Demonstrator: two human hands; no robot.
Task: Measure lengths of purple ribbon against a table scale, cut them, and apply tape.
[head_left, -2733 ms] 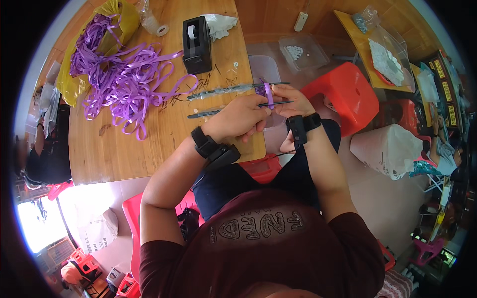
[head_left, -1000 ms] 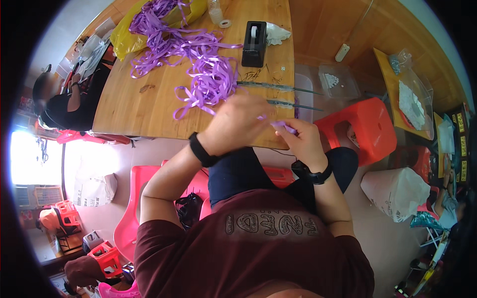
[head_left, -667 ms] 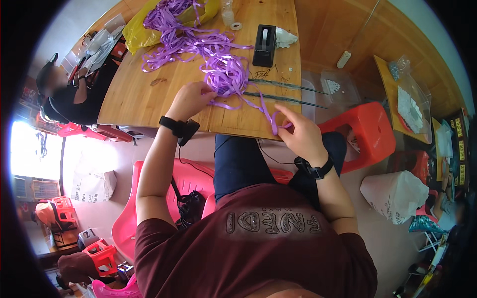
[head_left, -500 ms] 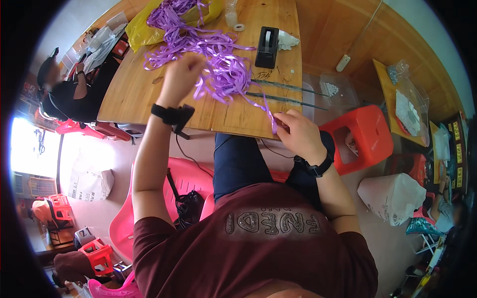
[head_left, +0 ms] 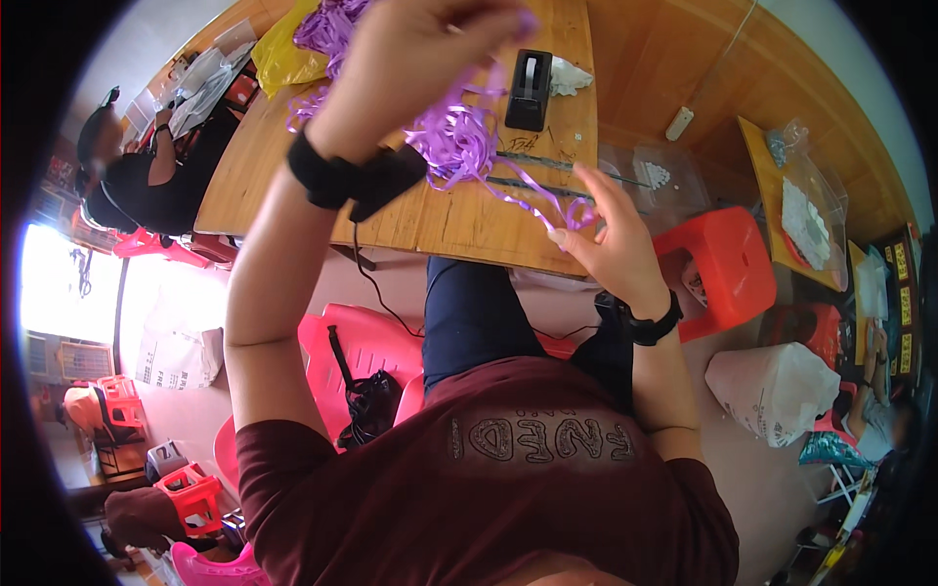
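Observation:
A tangled heap of purple ribbon (head_left: 454, 146) lies on the wooden table (head_left: 371, 223). My left hand (head_left: 420, 73) is raised over the heap and hides part of it. It is smeared by motion, with its fingers bent together and a bit of purple ribbon at their tips. Over the table's front edge, my right hand (head_left: 620, 244) has its thumb and index finger apart. A loop of ribbon runs between them, and a strand leads back to the heap. The remaining fingers of that hand are mostly hidden. Two thin dark green sticks (head_left: 547, 159) lie beside the heap.
A black tape dispenser (head_left: 529, 90) stands behind the sticks, with crumpled white material (head_left: 569, 76) beside it. A yellow plastic bag (head_left: 288, 61) sits at the far left. Red stool (head_left: 718, 269) and white sack (head_left: 772, 391) are on the right. Another person (head_left: 132, 181) sits at the left.
My left hand has risen up and to the right over the ribbon heap. My right hand has shifted slightly right, its thumb and index finger spreading as the ribbon forms a loop there.

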